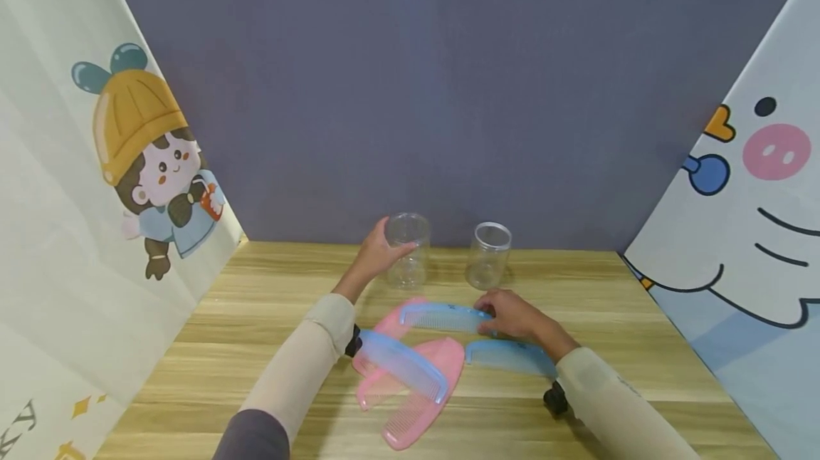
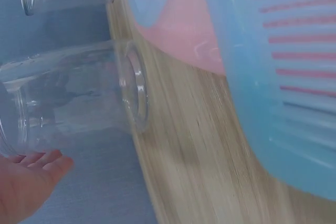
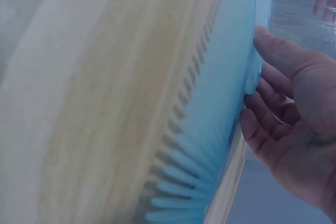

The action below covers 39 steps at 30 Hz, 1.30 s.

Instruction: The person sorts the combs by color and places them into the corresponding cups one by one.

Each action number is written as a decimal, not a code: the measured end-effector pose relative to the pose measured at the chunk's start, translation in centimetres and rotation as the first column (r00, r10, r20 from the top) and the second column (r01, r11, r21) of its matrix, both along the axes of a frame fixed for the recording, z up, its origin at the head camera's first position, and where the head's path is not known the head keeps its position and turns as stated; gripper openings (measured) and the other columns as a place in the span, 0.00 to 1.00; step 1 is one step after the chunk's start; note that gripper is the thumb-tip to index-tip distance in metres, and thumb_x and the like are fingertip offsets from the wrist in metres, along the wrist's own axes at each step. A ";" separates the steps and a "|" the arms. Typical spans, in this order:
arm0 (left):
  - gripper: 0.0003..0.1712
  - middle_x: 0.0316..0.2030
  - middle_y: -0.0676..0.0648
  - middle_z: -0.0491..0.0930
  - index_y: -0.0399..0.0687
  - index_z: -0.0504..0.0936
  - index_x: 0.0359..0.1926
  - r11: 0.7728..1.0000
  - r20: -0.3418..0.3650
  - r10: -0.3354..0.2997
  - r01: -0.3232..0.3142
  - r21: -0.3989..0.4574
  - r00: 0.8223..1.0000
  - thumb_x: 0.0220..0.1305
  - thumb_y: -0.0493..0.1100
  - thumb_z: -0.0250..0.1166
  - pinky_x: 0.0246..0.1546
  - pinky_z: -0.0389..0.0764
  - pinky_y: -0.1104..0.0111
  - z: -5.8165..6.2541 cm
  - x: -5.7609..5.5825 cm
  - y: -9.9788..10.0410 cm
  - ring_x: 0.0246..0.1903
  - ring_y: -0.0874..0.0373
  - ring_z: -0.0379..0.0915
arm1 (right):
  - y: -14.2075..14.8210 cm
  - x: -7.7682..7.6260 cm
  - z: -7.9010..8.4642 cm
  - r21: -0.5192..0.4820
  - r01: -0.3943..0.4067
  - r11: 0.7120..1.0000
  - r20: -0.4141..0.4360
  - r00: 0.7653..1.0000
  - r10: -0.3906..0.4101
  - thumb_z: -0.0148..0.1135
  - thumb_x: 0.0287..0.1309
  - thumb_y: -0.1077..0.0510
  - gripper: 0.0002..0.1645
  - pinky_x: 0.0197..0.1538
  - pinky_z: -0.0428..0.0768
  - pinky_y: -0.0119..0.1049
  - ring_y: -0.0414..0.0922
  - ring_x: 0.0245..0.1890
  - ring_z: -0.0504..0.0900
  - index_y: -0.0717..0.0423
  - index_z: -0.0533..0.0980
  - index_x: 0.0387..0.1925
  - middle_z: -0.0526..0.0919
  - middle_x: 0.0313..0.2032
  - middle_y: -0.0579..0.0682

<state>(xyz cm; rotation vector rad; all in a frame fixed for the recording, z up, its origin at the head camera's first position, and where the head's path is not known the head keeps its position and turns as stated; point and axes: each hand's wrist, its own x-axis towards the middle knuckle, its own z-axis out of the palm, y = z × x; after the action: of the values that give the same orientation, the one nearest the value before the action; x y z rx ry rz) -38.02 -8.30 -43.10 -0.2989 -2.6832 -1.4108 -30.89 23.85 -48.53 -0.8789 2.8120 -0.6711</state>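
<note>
My left hand (image 1: 379,250) is at the left side of a clear jar (image 1: 415,264), thumb across its front and fingers behind it. In the left wrist view those fingertips (image 2: 58,163) partly pass behind the jar near one end. My right hand (image 1: 515,314) pinches the right end of a blue comb (image 1: 442,317), which lies over a pink comb (image 1: 393,325). Below the right wrist lies another blue comb (image 1: 506,354), seen large in the right wrist view. A third blue comb (image 1: 403,360) rests slantwise across pink combs (image 1: 435,403).
A second clear jar (image 1: 488,260) with a silvery rim stands upright at the back, right of the first. The wood-grain table (image 1: 275,289) meets a grey backdrop (image 1: 410,90), with printed cartoon panels at both sides.
</note>
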 end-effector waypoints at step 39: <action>0.60 0.72 0.32 0.66 0.39 0.54 0.78 1.000 0.014 -0.014 0.014 0.027 1.000 0.57 0.61 0.76 0.71 0.68 0.43 0.2 0.0 0.1 0.70 0.35 0.65 | 0.6 0.2 1.7 -0.041 0.086 0.995 0.137 0.987 -0.079 0.81 0.49 0.53 0.38 0.61 0.81 0.51 0.55 0.59 0.80 0.61 0.77 0.60 0.82 0.58 0.56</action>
<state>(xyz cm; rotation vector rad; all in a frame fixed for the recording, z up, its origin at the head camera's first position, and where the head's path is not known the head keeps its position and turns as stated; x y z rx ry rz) -38.01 -8.17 -42.88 -0.3070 -2.6760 -1.4570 -30.65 24.49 -46.85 -0.6988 2.7342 -0.7804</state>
